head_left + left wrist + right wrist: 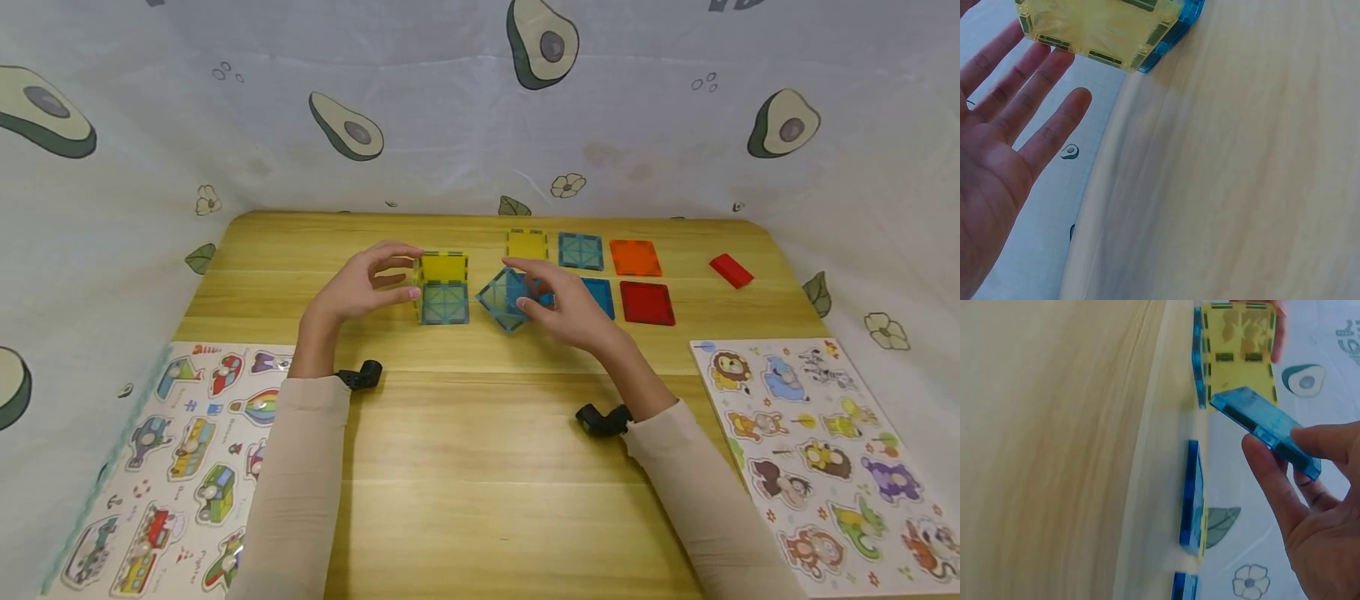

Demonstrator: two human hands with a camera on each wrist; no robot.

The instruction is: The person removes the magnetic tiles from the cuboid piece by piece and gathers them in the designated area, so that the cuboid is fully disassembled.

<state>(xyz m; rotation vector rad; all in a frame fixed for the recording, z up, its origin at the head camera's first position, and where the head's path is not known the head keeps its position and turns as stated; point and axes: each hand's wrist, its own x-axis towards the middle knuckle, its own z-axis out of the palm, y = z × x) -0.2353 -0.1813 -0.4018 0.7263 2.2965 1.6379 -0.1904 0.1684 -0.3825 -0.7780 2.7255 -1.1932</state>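
Observation:
On the table, a light blue magnetic tile lies flat, with a yellow magnetic tile standing along its back edge. Another yellow tile stands upright at its left side. My left hand is beside that corner, its fingers extended and the fingertips at the left yellow tile. To the right, my right hand pinches a light blue magnetic tile between thumb and fingers. That tile is tilted, held above the table and apart from the yellow tiles.
Behind and right of my right hand lie a yellow tile, blue tiles, an orange tile and a red tile. A small red piece is farther right. Picture puzzle boards flank the table.

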